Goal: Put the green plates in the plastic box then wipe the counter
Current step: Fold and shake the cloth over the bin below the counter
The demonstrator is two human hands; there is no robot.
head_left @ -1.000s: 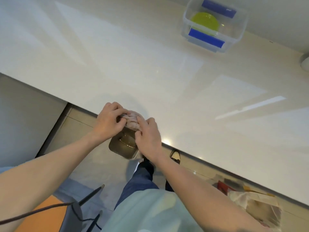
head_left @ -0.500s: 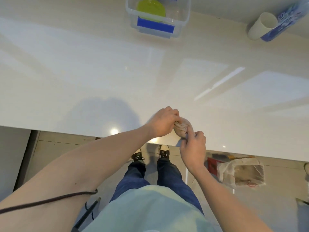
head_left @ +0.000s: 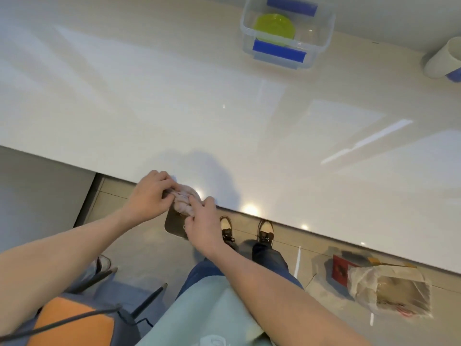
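A crumpled pinkish cloth (head_left: 184, 199) is bunched at the near edge of the white counter (head_left: 174, 103). My left hand (head_left: 149, 196) grips its left side and my right hand (head_left: 202, 227) pinches its right side. Far back on the counter stands the clear plastic box (head_left: 321, 38) with blue clips, and a green plate (head_left: 274, 28) lies inside it.
A white cup (head_left: 440, 59) lies on its side at the counter's far right. Below the counter edge a dark metal bin lid (head_left: 175, 226) sits under my hands. On the floor are a plastic bag (head_left: 389, 290) and an orange-seated chair (head_left: 72, 320).
The view swung: the box sits further right than half a second ago. Both hands keep hold of the bunched cloth at the counter's near edge, again above the dark bin lid.
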